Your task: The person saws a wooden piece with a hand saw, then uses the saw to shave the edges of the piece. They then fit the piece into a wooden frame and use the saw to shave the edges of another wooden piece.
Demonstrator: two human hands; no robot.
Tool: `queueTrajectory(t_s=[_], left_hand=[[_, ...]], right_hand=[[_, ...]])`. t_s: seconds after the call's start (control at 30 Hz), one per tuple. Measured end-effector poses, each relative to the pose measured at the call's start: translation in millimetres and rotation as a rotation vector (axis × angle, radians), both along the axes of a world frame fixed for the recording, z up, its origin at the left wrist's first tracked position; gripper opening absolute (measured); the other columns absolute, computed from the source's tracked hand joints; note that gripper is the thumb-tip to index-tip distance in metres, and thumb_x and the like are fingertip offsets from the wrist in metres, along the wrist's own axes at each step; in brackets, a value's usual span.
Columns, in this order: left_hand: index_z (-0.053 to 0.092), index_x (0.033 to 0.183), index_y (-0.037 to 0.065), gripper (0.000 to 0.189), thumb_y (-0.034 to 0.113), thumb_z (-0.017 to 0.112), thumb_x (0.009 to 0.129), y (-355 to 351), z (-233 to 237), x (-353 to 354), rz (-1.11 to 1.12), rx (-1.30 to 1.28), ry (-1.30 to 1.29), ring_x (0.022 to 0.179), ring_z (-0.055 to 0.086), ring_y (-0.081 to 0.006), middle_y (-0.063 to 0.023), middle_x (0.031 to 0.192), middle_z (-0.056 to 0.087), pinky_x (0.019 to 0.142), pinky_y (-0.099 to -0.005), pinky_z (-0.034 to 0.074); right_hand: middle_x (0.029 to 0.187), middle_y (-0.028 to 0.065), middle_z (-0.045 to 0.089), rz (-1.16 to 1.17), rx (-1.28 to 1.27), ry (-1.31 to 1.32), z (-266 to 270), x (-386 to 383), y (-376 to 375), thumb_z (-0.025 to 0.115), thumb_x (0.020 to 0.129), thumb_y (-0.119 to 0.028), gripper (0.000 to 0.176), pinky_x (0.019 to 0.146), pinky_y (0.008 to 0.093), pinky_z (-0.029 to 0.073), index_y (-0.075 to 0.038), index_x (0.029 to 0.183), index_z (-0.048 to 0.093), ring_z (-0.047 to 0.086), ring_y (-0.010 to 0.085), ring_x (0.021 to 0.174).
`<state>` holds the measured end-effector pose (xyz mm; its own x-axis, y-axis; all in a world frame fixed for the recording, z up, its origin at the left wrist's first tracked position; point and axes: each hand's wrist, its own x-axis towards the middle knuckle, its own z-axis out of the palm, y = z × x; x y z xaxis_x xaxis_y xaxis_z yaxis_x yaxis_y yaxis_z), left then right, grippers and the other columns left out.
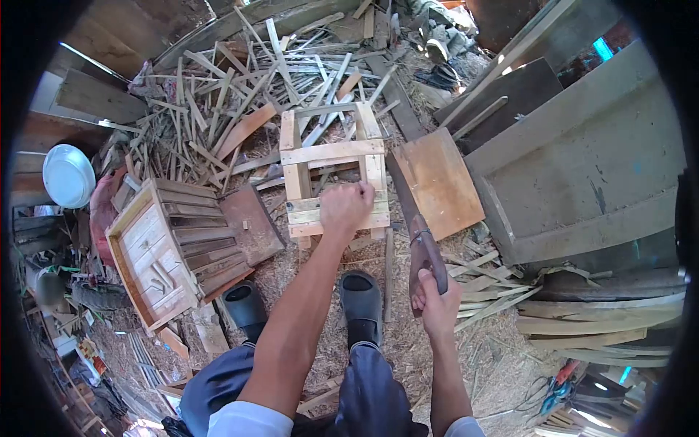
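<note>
Right hand [437, 298] clenching handsaw [429, 251], blade pointing forward beside wooden frame [331, 151].
Left hand [346, 207] curling over near slats [302, 218]; can't tell grip.

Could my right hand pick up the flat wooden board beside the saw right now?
Probably not as things stand: your right hand is wrapped around the saw's handle. The flat wooden board looks close, though, its top largely uncovered.

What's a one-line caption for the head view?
Left hand on a slatted wooden frame, right hand gripping a handsaw, wood scraps piled beyond.
</note>
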<state>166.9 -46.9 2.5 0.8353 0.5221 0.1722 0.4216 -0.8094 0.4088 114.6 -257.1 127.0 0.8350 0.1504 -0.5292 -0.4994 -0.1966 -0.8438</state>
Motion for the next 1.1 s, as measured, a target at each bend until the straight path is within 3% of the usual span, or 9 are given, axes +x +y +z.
queueTrajectory(t_s=[0.2, 0.4, 0.47, 0.53, 0.6, 0.8, 0.87, 1.03, 1.1], left_hand=[[0.065, 0.084, 0.001, 0.017, 0.016, 0.056, 0.085, -5.3, 22.4, -7.6, -0.095, -0.021, -0.078, 0.084, 0.062, -0.0302, -0.0179, 0.088, 0.064, 0.080, -0.0408, 0.048], [0.054, 0.121, 0.001, 0.036, 0.015, 0.056, 0.088, -7.0, 17.4, -89.1, -0.242, 0.164, -0.262, 0.113, 0.048, -0.0407, -0.0229, 0.122, 0.051, 0.099, -0.0463, 0.038], [0.054, 0.122, 0.001, 0.037, 0.014, 0.055, 0.087, -10.4, 26.5, -128.1, -0.209, 0.247, -0.189, 0.117, 0.047, -0.0402, -0.0216, 0.124, 0.051, 0.104, -0.0484, 0.035], [0.053, 0.123, 0.002, 0.038, 0.014, 0.055, 0.087, -9.9, 11.6, -159.2, -0.228, 0.259, -0.139, 0.121, 0.045, -0.0389, -0.0205, 0.128, 0.050, 0.104, -0.0481, 0.035], [0.053, 0.125, 0.003, 0.040, 0.015, 0.055, 0.087, -14.0, 10.7, -174.7, -0.247, 0.254, -0.086, 0.125, 0.043, -0.0376, -0.0194, 0.131, 0.049, 0.105, -0.0477, 0.035], [0.058, 0.121, 0.002, 0.036, 0.022, 0.052, 0.092, -56.6, -9.0, -161.0, -0.282, -0.460, 0.185, 0.105, 0.061, -0.0321, -0.0180, 0.112, 0.064, 0.089, -0.0429, 0.048], [0.061, 0.114, 0.000, 0.036, 0.029, 0.052, 0.095, -81.1, -42.8, -159.4, -0.278, -0.802, 0.165, 0.084, 0.066, -0.0297, -0.0161, 0.094, 0.068, 0.076, -0.0397, 0.050], [0.059, 0.119, 0.000, 0.032, 0.020, 0.056, 0.094, -90.5, -102.2, -144.7, -0.331, -1.899, 0.510, 0.079, 0.066, -0.0147, -0.0080, 0.100, 0.068, 0.068, -0.0245, 0.050], [0.060, 0.117, 0.001, 0.030, 0.019, 0.057, 0.093, -101.8, -91.3, -135.5, -0.388, -1.693, 0.473, 0.079, 0.066, -0.0146, -0.0066, 0.097, 0.068, 0.066, -0.0250, 0.051]], right_hand=[[0.056, 0.0014, 0.048, -0.095, -0.083, -0.129, 42.7, 9.3, 1.5, 0.057, 0.098, -0.032, 0.034, 0.043, 0.0245, 0.039, 0.000, 0.089, 0.053, 0.045, 0.0084, 0.045], [0.060, 0.0029, 0.048, -0.216, 0.080, -0.183, 46.3, 2.6, -49.7, 0.048, 0.101, -0.040, 0.041, 0.050, 0.0255, 0.044, 0.001, 0.101, 0.051, 0.049, 0.0113, 0.051], [0.065, 0.0019, 0.047, -0.187, 0.176, -0.155, 29.6, -1.9, -70.9, 0.047, 0.101, -0.041, 0.041, 0.059, 0.0287, 0.047, -0.001, 0.102, 0.050, 0.049, 0.0119, 0.058], [0.071, 0.0005, 0.046, -0.409, 0.856, 0.139, -3.5, -8.2, -83.4, 0.046, 0.100, -0.044, 0.040, 0.071, 0.0319, 0.048, -0.005, 0.102, 0.049, 0.049, 0.0127, 0.067], [0.074, -0.0009, 0.044, -0.353, 0.850, 0.133, -46.4, -15.9, -87.2, 0.046, 0.099, -0.048, 0.039, 0.079, 0.0350, 0.047, -0.008, 0.100, 0.049, 0.048, 0.0138, 0.073], [0.090, 0.0075, 0.060, -0.293, 1.003, 0.251, -168.2, -56.5, -72.3, 0.048, 0.099, -0.045, 0.040, 0.085, 0.0390, 0.049, -0.008, 0.113, 0.050, 0.059, 0.0218, 0.091], [0.098, 0.0130, 0.063, -0.220, 0.557, 0.437, -192.9, -73.7, -73.5, 0.049, 0.100, -0.039, 0.041, 0.089, 0.0416, 0.049, -0.005, 0.122, 0.049, 0.062, 0.0267, 0.097], [0.100, 0.0142, 0.063, -0.053, 0.263, 0.466, -205.3, -90.5, -89.1, 0.048, 0.100, -0.028, 0.034, 0.079, 0.0383, 0.055, 0.001, 0.117, 0.054, 0.064, 0.0262, 0.085], [0.099, 0.0147, 0.065, 0.100, 0.149, 0.516, -185.1, -94.7, -111.2, 0.049, 0.099, -0.026, 0.032, 0.074, 0.0367, 0.056, 0.002, 0.112, 0.058, 0.065, 0.0261, 0.081]])
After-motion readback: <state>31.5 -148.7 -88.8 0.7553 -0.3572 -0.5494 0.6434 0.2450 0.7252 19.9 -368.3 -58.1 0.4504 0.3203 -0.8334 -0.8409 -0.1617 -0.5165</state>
